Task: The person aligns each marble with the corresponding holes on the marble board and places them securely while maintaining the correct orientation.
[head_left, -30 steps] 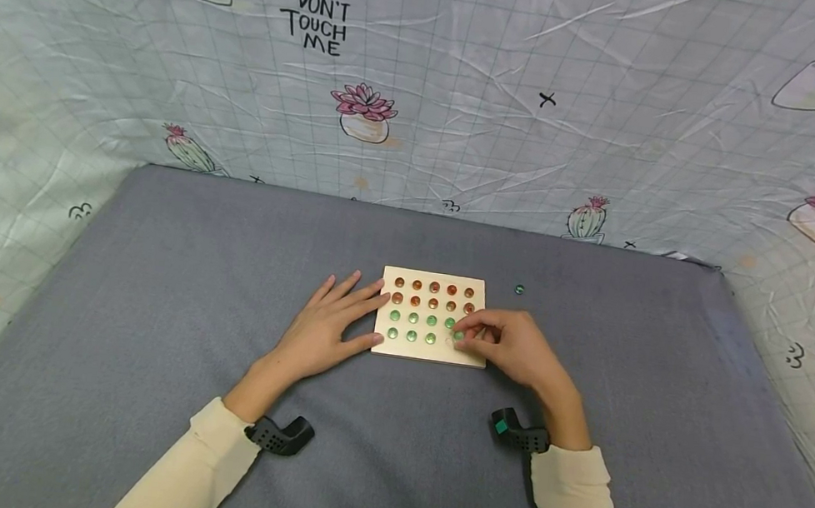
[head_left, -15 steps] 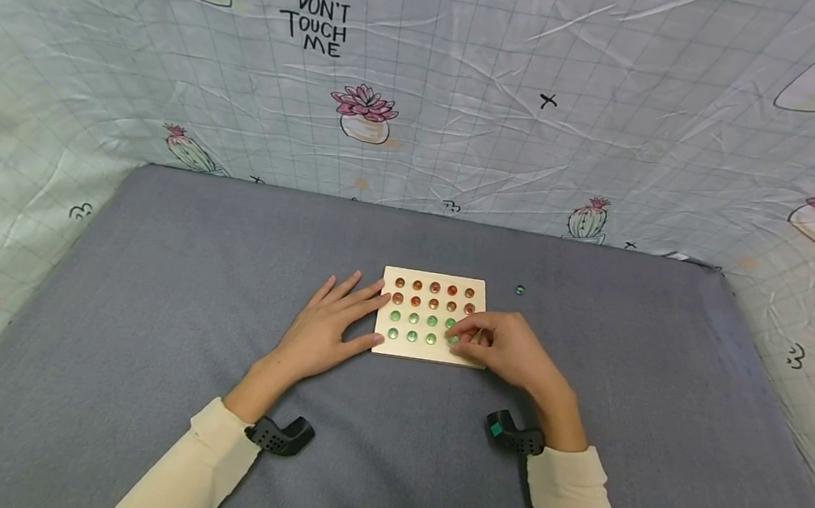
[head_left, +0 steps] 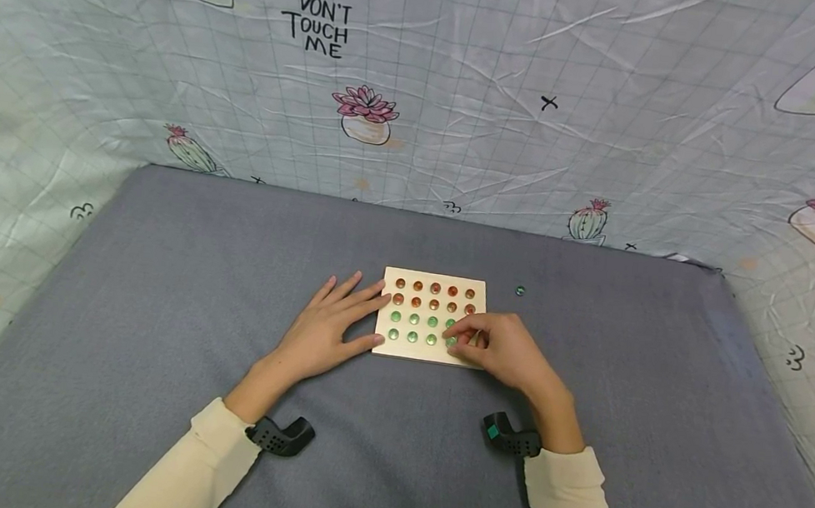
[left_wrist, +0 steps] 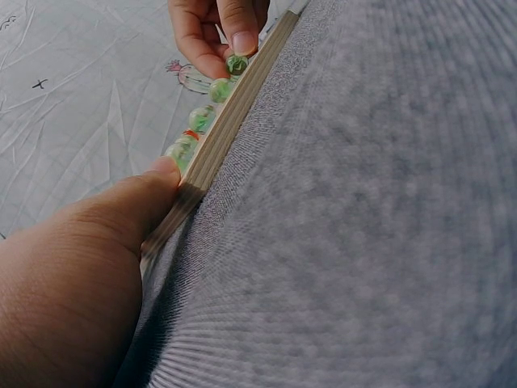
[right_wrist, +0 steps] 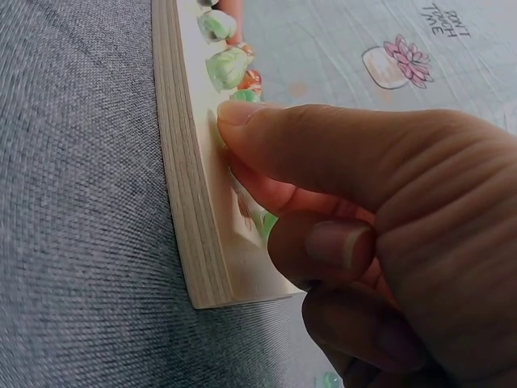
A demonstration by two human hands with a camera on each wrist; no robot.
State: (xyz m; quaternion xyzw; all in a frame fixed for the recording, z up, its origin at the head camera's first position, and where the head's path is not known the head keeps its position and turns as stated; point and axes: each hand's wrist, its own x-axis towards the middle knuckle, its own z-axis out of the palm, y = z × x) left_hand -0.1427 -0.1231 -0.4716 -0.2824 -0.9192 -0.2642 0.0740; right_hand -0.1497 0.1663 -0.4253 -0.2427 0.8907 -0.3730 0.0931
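Note:
A pale wooden board (head_left: 411, 352) lies on the grey cloth, bearing rows of glass marbles. Orange-red marbles (head_left: 435, 288) fill the two far rows, and green marbles (head_left: 414, 319) stand in the two near rows. My left hand (head_left: 323, 328) is spread flat, its thumb and fingertips resting on the board's left edge. Over the right part of the near row, my right hand (head_left: 513, 350) pinches a green marble (left_wrist: 237, 65) between thumb and finger, at the fourth place from the left. In the right wrist view, the thumb hides that marble.
One loose green marble (head_left: 520, 290) lies on the cloth beyond the board's far right corner. A printed fabric sheet (head_left: 452, 125) stands as a wall behind the grey cloth (head_left: 265, 246) and along both sides. Each wrist wears a black camera mount (head_left: 279, 435).
My right hand has shifted slightly left and nearer, bringing the pinched green marble over the fourth place in the near row. My left hand and the board have stayed still.

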